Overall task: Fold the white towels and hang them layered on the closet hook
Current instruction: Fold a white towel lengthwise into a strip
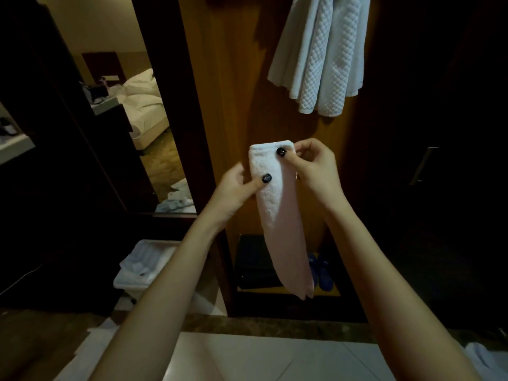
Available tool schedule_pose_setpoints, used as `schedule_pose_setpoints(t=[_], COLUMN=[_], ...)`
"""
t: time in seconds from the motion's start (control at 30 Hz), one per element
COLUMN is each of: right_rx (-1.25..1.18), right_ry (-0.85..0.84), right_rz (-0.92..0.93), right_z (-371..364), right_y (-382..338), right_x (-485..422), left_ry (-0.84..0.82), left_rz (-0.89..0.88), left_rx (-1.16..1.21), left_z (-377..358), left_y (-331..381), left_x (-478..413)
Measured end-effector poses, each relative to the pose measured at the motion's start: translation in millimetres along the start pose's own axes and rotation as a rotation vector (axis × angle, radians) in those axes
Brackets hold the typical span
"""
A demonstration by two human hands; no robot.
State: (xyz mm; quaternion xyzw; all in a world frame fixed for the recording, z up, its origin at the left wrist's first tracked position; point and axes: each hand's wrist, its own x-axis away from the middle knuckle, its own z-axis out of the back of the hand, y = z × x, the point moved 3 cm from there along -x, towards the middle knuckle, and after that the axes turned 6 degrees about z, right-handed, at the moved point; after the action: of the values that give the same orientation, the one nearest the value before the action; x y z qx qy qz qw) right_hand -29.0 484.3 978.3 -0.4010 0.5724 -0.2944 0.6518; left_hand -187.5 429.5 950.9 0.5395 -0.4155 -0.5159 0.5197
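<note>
- We hold a narrow folded white terry towel [277, 215] in front of the orange-brown wooden closet panel [228, 78]. Its folded end is uppermost and the rest hangs straight down as a long strip.
- Our left hand [236, 185] pinches the towel's left edge a little below the top — thumb pressed on the front, the other fingers out of sight behind the cloth.
- Our right hand [313, 166] pinches the top right corner, thumb on the front near the fold, fingers curled close at the edge.
- Above, white waffle-weave towels [321, 56] already hang in overlapping layers against the panel. The hook lies beyond the top of the view, so we cannot say how they sit on it.
- We judge the task well under way: some towels are up, and the one in hand looks folded lengthwise and close to ready — what is left for it is lifting and draping it over those above.
- More white cloth lies about: a crumpled piece [178, 200] on the floor seen in the tall mirror [123, 105], and a scrap of white cloth [489, 358] at the lower right edge. Whether these are towels awaiting folding we cannot tell.
- Under the panel sit a dark box [255, 262] and blue slippers [321, 270], partly hidden behind the hanging strip. A white-lined bin [143, 265] stands to the left.
</note>
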Motion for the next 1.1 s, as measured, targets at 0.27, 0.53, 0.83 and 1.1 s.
schedule_pose_setpoints(t=[0.27,0.53,0.83,1.1], right_rx=[0.111,0.281,0.360,0.567], right_ry=[0.098,-0.049,-0.014,-0.057], right_rz=[0.105,0.089,0.089,0.015], right_z=[12,11,23,34], right_y=[3,38,48,61], right_x=[15,54,60,64], left_ry=[0.141,0.223,0.301,0.327], left_rz=[-0.047,-0.059,-0.022,0.034], left_rx=[0.210,0.309,0.474,0.596], left_z=[-20,-19,-20,-19], left_y=[-2,26,45,35], left_x=[-10,-39,-67,-82])
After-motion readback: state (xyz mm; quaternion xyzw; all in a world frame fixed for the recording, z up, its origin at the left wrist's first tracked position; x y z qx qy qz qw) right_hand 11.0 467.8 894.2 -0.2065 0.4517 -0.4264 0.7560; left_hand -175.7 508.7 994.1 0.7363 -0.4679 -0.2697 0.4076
